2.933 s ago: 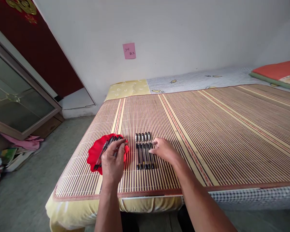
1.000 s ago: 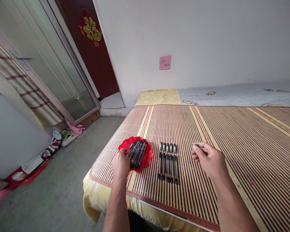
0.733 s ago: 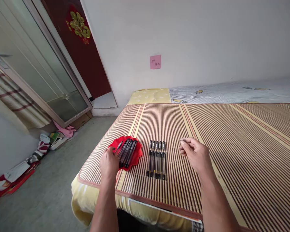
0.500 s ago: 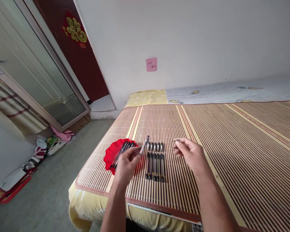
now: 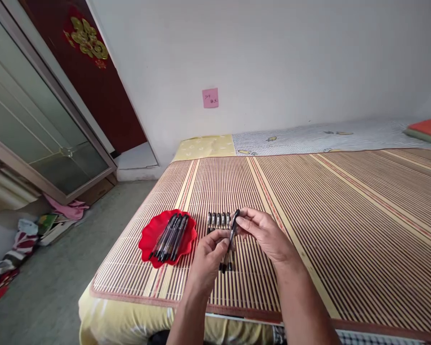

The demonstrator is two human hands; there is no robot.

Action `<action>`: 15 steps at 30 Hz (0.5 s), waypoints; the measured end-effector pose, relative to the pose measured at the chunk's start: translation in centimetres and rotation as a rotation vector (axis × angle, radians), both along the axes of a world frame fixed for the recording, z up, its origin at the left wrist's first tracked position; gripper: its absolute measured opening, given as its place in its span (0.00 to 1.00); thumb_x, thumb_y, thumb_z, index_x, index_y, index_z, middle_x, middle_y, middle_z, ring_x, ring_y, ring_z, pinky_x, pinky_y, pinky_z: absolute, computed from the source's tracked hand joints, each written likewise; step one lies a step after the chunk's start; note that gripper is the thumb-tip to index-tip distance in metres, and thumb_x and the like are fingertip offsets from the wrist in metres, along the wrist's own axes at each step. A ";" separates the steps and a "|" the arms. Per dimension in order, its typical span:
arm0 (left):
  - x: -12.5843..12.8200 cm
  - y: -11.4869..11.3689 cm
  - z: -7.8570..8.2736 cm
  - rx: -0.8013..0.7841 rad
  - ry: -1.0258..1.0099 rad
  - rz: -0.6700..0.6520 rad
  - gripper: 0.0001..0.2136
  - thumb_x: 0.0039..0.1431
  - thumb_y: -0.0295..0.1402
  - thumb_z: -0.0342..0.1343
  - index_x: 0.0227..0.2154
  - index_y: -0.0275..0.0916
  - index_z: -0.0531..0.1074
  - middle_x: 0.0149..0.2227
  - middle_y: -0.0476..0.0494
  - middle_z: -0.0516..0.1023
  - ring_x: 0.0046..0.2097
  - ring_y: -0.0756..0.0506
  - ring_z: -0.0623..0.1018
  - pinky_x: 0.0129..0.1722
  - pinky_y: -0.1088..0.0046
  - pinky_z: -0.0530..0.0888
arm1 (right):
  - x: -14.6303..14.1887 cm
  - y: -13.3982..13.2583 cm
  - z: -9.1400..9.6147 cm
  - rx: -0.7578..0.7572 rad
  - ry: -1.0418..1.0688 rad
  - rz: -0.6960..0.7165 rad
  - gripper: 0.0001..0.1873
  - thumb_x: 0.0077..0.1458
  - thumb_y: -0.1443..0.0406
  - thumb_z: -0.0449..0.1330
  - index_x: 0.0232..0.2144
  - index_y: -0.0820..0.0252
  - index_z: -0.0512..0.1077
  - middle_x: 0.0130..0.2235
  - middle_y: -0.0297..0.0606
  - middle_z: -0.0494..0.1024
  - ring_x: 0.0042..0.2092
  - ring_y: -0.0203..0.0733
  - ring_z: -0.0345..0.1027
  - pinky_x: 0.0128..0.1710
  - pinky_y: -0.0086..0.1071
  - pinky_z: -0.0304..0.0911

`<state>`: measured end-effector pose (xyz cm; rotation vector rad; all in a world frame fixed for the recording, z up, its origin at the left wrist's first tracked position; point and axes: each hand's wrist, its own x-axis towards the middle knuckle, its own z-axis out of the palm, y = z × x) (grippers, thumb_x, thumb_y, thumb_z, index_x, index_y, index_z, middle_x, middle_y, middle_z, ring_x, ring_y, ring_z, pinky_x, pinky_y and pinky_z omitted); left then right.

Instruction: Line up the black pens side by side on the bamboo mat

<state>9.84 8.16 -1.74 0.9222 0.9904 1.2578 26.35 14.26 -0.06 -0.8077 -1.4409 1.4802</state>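
My left hand (image 5: 214,254) grips the lower part of a black pen (image 5: 233,230), which is held tilted above the mat. The fingers of my right hand (image 5: 260,232) close around the same pen near its capped top. Beneath my hands, a row of several black capped pens (image 5: 218,221) lies side by side on the mat, their middles hidden by my left hand. Left of that row, a red scalloped plate (image 5: 147,239) holds a bundle of several more pens (image 5: 171,237).
The striped bamboo mat (image 5: 330,239) covers a bed whose yellow sheet (image 5: 129,318) hangs over the front edge. A pink note (image 5: 210,98) is stuck to the wall. Clothes and papers (image 5: 57,220) lie on the floor at left. An orange folded item (image 5: 429,128) rests at far right.
My left hand has carried the pen rightward from beside the red plate. My right hand has come in and taken hold of it. The view has shifted to the right.
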 end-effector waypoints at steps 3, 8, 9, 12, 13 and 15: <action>0.4 -0.1 0.0 0.032 -0.008 0.013 0.15 0.54 0.42 0.68 0.38 0.36 0.78 0.27 0.50 0.75 0.27 0.55 0.69 0.27 0.82 0.66 | -0.1 0.0 -0.1 -0.012 0.029 0.004 0.15 0.58 0.54 0.65 0.35 0.60 0.74 0.31 0.32 0.73 0.32 0.34 0.66 0.32 0.28 0.63; 0.9 -0.3 0.3 0.049 -0.051 -0.004 0.15 0.57 0.44 0.66 0.35 0.36 0.74 0.23 0.55 0.68 0.21 0.56 0.65 0.21 0.82 0.62 | -0.1 0.1 -0.6 -0.067 0.079 0.033 0.16 0.59 0.55 0.65 0.41 0.61 0.74 0.30 0.32 0.74 0.30 0.33 0.65 0.31 0.28 0.61; 0.9 -0.4 0.4 0.049 -0.056 -0.009 0.15 0.57 0.44 0.66 0.34 0.36 0.74 0.23 0.55 0.68 0.21 0.57 0.64 0.20 0.82 0.60 | 0.0 0.2 -0.7 -0.079 0.086 0.038 0.16 0.59 0.55 0.65 0.42 0.61 0.74 0.29 0.32 0.74 0.30 0.33 0.66 0.31 0.28 0.61; 0.9 -0.4 0.6 0.048 -0.084 -0.023 0.16 0.57 0.44 0.66 0.29 0.35 0.71 0.23 0.54 0.68 0.20 0.58 0.61 0.19 0.82 0.57 | 0.2 0.3 -0.9 -0.084 0.110 0.053 0.15 0.58 0.56 0.66 0.42 0.61 0.75 0.30 0.32 0.74 0.30 0.32 0.66 0.31 0.27 0.60; 0.8 -0.3 0.7 0.045 -0.094 -0.033 0.17 0.56 0.44 0.67 0.28 0.35 0.70 0.23 0.54 0.68 0.20 0.58 0.61 0.19 0.83 0.56 | 0.3 0.3 -0.9 -0.082 0.120 0.058 0.15 0.58 0.56 0.66 0.41 0.61 0.75 0.30 0.32 0.74 0.30 0.32 0.66 0.30 0.27 0.60; 0.8 -0.3 0.8 0.035 -0.112 -0.068 0.17 0.57 0.44 0.66 0.27 0.35 0.69 0.22 0.54 0.67 0.19 0.58 0.59 0.18 0.82 0.55 | 0.1 0.3 -0.9 -0.078 0.146 0.065 0.13 0.58 0.57 0.66 0.38 0.60 0.75 0.30 0.31 0.74 0.30 0.31 0.65 0.30 0.26 0.60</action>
